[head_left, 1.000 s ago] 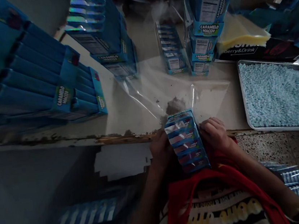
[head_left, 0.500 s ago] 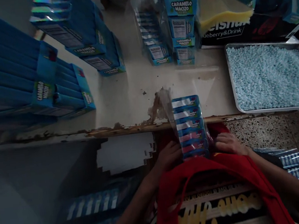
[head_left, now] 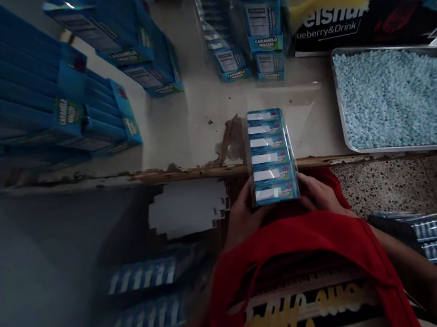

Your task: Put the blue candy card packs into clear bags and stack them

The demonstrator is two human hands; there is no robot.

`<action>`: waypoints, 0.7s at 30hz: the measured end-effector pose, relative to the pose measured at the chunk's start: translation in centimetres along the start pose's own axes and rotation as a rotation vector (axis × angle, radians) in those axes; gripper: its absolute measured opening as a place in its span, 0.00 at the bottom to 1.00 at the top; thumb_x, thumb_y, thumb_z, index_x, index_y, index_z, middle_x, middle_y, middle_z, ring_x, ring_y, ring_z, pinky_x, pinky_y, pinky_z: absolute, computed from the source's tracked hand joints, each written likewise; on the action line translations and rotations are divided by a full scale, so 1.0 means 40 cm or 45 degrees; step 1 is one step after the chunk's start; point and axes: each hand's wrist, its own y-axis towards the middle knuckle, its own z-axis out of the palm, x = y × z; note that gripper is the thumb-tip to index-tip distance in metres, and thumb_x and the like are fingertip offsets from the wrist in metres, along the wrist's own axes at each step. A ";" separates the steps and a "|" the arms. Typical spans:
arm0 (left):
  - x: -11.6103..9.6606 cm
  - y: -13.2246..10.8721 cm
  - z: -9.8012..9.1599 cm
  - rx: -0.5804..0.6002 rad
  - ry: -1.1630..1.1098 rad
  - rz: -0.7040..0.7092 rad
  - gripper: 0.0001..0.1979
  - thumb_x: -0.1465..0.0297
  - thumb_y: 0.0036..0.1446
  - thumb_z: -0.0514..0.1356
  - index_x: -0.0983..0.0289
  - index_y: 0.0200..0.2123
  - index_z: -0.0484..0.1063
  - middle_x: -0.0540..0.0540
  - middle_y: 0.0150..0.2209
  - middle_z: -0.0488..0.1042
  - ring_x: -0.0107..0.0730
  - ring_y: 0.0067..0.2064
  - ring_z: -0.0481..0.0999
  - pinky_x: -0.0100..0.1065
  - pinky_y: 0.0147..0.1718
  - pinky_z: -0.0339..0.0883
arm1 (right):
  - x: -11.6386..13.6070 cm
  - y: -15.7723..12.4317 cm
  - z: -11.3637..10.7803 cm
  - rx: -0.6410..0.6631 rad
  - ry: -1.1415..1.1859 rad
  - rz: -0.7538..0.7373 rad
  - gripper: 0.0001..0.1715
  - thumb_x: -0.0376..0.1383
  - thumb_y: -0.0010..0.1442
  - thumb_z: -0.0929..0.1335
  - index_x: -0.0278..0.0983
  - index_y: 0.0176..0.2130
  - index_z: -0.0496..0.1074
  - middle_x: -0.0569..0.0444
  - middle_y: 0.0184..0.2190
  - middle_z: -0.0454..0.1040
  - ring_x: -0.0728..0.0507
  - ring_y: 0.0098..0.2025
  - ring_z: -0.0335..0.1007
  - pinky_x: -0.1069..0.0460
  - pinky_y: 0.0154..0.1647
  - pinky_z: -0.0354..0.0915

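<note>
Overhanging the chipped edge of the pale desk (head_left: 182,130), a wrapped row of candy boxes (head_left: 271,154), its near end pinched in the grip of left hand (head_left: 244,216) and right hand (head_left: 320,196); terrazzo floor (head_left: 389,190) below.

A red apron (head_left: 291,239) is worn over a yellow-lettered dark shirt (head_left: 300,310); left hand (head_left: 244,216) and right hand (head_left: 320,196) are bare.
</note>
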 end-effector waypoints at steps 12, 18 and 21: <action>-0.031 0.014 0.043 -0.135 -0.032 0.020 0.17 0.62 0.62 0.64 0.57 0.53 0.82 0.55 0.49 0.86 0.45 0.51 0.86 0.39 0.51 0.79 | -0.031 0.015 0.076 -0.161 -0.201 0.284 0.34 0.38 0.67 0.70 0.38 0.70 0.69 0.46 0.58 0.82 0.37 0.54 0.84 0.47 0.52 0.80; 0.005 0.023 0.060 -0.280 0.098 0.239 0.14 0.63 0.66 0.61 0.59 0.48 0.84 0.58 0.45 0.87 0.44 0.46 0.87 0.37 0.45 0.80 | -0.046 0.017 0.090 -0.197 -0.362 0.248 0.29 0.36 0.64 0.69 0.39 0.64 0.76 0.48 0.49 0.86 0.39 0.41 0.87 0.50 0.41 0.80; 0.028 0.022 0.066 -0.323 0.185 0.316 0.15 0.63 0.68 0.61 0.60 0.51 0.84 0.59 0.44 0.87 0.45 0.44 0.87 0.37 0.44 0.80 | -0.059 0.010 0.099 -0.222 -0.435 0.208 0.29 0.34 0.63 0.69 0.39 0.63 0.77 0.48 0.47 0.87 0.41 0.39 0.86 0.52 0.39 0.80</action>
